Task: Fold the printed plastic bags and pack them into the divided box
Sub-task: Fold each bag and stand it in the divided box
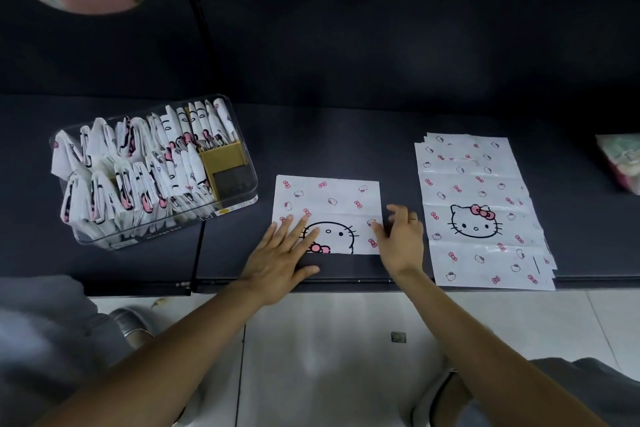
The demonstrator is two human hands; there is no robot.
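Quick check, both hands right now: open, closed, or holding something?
Left hand: open, fingers straight, pressing flat on the half-folded bag.
Right hand: open, fingers loosely spread, touching the bag's right edge, gripping nothing.

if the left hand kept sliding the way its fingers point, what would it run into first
The left hand lies flat on the folded bag, fingers aimed up and right. Past the bag's far edge the dark table looks bare, so probably nothing.
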